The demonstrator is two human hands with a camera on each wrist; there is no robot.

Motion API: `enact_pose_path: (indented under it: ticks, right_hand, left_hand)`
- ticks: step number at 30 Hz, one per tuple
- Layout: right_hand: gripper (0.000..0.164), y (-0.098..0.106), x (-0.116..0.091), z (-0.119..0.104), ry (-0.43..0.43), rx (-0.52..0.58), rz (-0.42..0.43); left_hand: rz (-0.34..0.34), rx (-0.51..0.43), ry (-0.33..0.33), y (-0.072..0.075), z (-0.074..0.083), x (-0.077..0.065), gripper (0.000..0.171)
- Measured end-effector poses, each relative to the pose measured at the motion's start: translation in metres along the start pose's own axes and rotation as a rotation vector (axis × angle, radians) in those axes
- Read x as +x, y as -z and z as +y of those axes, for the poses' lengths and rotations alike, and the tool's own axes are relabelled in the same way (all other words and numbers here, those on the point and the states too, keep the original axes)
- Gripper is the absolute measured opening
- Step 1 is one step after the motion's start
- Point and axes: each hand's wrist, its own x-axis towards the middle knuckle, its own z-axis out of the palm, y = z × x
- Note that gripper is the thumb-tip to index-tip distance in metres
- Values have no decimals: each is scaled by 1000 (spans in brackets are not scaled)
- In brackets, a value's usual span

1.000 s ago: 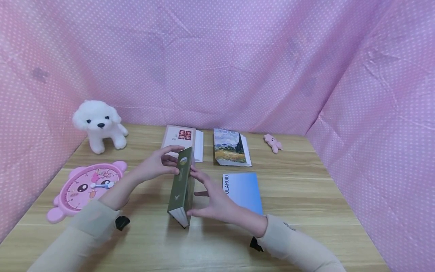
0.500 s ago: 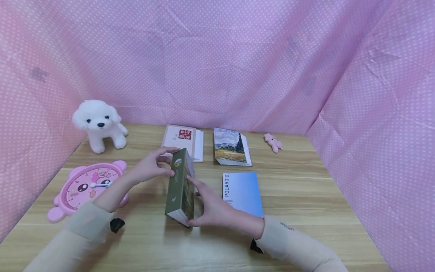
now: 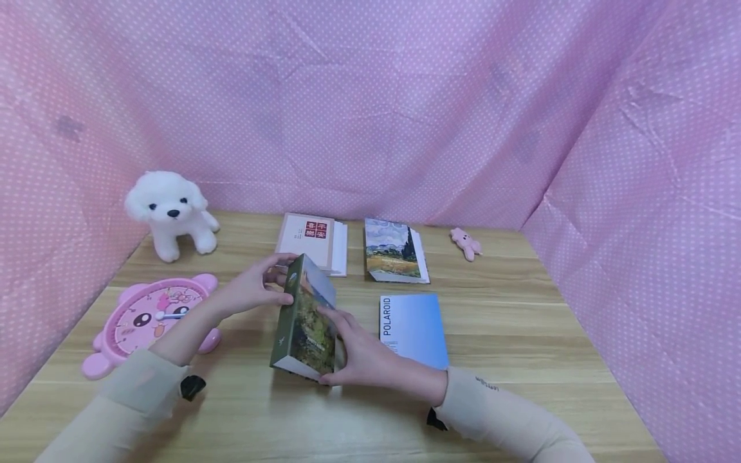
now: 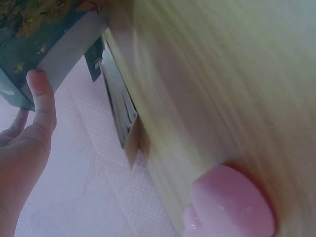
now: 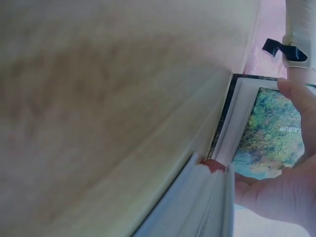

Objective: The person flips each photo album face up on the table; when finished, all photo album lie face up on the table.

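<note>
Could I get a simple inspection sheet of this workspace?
Surface: wood-grain table.
Job's things: thick album, held tilted, its green spine toward the left.
Clutter: white toy dog and pink clock at left; red-stamped book and landscape-covered book at back; blue POLAROID book and small pink toy at right.
Hands: left hand grips the spine side near the far end; right hand holds the opposite side.
Cables: nothing seen.
Surroundings: pink dotted cloth behind and at both sides.
</note>
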Motion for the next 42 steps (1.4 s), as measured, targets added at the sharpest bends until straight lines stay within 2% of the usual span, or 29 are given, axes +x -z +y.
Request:
enact_pose_path:
  ticks: [5,11,17,25,33,38,42]
  right_hand:
    - [112,1,0,5,0,-15,-23]
    - [108,2,1,12,-27,19,-58]
    - [101,1,1,14,-36,35,-89]
    - [100,1,2,11,-49,13,-104]
    - [98,2,9,11,-48,-17,-124]
    - [95,3,13,8,-52,-55,-128]
    - [94,3,14,7,-47,-65,-136]
  left_hand:
    - [-16,-16,33,1,-4,-5,78]
    - [-5,39,91,3,-8,-9,81]
    - [-8,70,119,5,-15,-13,82]
    - [-34,128,151,10,-25,-21,87]
    - [-112,8,148,13,-37,-20,97]
    - [-135,-11,146,14,-41,-19,97]
    - [-141,19,161,16,-43,-19,95]
